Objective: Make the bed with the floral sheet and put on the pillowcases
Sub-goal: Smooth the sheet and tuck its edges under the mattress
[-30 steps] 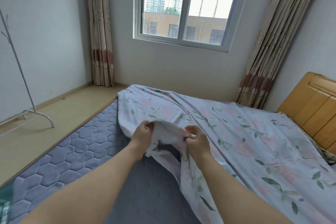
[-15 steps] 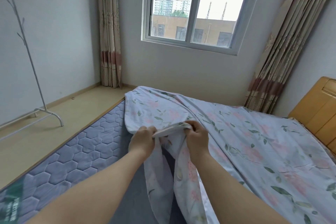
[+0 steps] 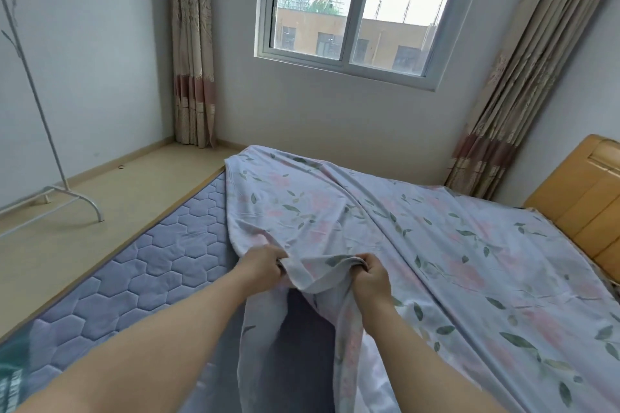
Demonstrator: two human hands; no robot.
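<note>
**Two hands gather the sheet's edge above the bare mattress**

Both of the person's hands are out in front, side by side and a little apart, each with its fingers curled tight round a bunched fold of the floral sheet [image 3: 436,245]. The left hand [image 3: 265,265] grips the cloth from the left, knuckles up. The right hand [image 3: 372,275] clamps the same gathered edge from the right. Between them the fabric sags in a short loop, and below the hands it hangs in two loose falls with a dark gap between.

The sheet, pale with pink blooms and green leaves, covers the right and far parts of the bed. It is rumpled, with long creases running from the far corner toward the hands. Its far left corner lies turned in on top of the bed.

The quilted blue mattress [image 3: 151,261], stitched in hexagons, lies uncovered along the whole left side, from the near corner to the far end.

A wooden headboard [image 3: 587,211] stands at the right edge. A window [image 3: 362,10] sits in the far wall, with a striped curtain [image 3: 191,60] drawn back in the left corner and a second curtain [image 3: 523,77] gathered on the right. A white metal clothes rack [image 3: 50,178] stands on the pale floor [image 3: 117,184] by the left wall, well apart from the bed.
</note>
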